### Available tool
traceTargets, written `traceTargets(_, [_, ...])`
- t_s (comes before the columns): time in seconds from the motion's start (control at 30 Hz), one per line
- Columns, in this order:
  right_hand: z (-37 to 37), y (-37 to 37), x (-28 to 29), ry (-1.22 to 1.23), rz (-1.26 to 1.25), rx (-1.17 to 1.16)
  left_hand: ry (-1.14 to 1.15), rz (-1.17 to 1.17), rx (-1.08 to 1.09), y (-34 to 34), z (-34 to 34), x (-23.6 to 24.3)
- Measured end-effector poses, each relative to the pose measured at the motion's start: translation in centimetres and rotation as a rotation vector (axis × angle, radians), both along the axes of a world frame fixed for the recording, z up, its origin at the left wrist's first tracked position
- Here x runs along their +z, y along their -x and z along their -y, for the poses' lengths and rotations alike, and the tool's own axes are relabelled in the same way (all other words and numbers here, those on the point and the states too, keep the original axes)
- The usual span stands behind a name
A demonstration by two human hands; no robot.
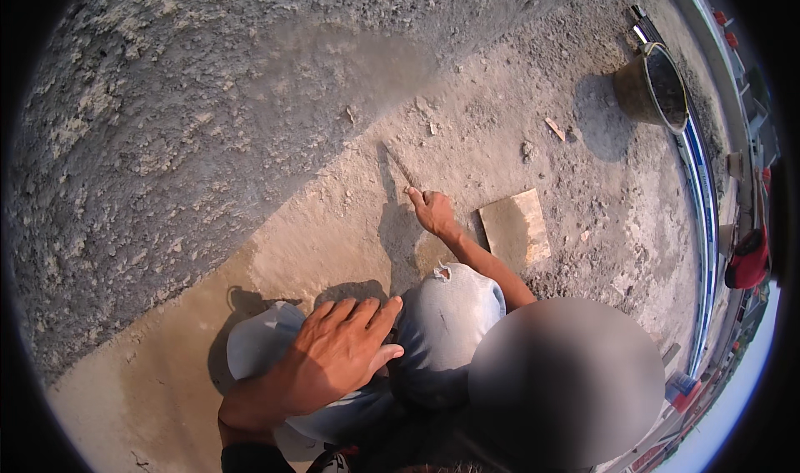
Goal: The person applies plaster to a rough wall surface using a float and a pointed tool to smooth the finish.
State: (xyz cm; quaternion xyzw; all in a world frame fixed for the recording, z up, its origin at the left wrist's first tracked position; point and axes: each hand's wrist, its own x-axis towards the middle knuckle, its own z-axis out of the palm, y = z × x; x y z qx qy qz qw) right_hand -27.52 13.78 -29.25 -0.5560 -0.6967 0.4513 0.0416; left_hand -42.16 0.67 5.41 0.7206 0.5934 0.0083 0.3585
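Note:
My right hand [433, 212] reaches out ahead, closed around the near end of a thin, dark, rod-like tool [402, 166]. The tool slants away to the left, its far tip close to the dusty ground near the wall's foot; its exact kind is unclear. Close below, my left hand [346, 348] is open, palm down, fingers stretched out over my bent left knee [254, 340], holding nothing. My right knee [454, 319], in torn pale jeans, rises between the hands. A square tan board [533, 215] lies flat just right of my right forearm, partly shaded.
A rough grey plastered wall [183, 115] fills the upper left. Bits of rubble [527, 150] and a small wood chip [555, 129] dot the ground. At the upper right stands a bucket [631, 90], beside long blue-and-white strips [704, 190]. A round blurred patch [567, 381] hides the lower right.

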Motion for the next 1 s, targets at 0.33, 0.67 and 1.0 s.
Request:
traceTargets(0.33, [2.7,1.0,1.2,0.065,-0.139,0.120,0.054,-0.004,-0.002,0.0,0.4,-0.1])
traceTargets(0.67, [4.6,-0.4,-1.0,0.282,0.019,0.042,0.033,-0.010,0.053,0.3,1.2,-1.3])
traceTargets(1.0, [0.3,-2.1,9.8,0.958,-0.644,0.205,0.089,-0.323,0.254,2.0,-1.4,-8.5])
